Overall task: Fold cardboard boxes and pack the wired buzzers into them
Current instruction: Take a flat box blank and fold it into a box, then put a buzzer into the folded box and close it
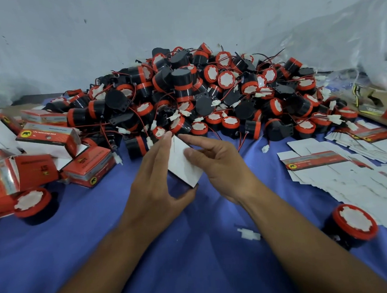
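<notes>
Grips of left hand (154, 182) and right hand (218, 165) clamp the box (182, 167), long axis seemingly pointing far-left.

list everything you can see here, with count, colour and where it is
buzzer pile: many, black and red with white faces, centre back
right loose buzzer: one, black and red, front right
left loose buzzer: one, black and red, front left
folded boxes: several, red, left
flat box blanks: many, white with red print, right
loose connector: one, white, front right
cloth: one, blue, under everything
plastic bag: one, clear, back right
box in hand: one, white side showing, centre
left hand: one, holds the box's left side
right hand: one, thumb on the box face, fingers over its top
</notes>
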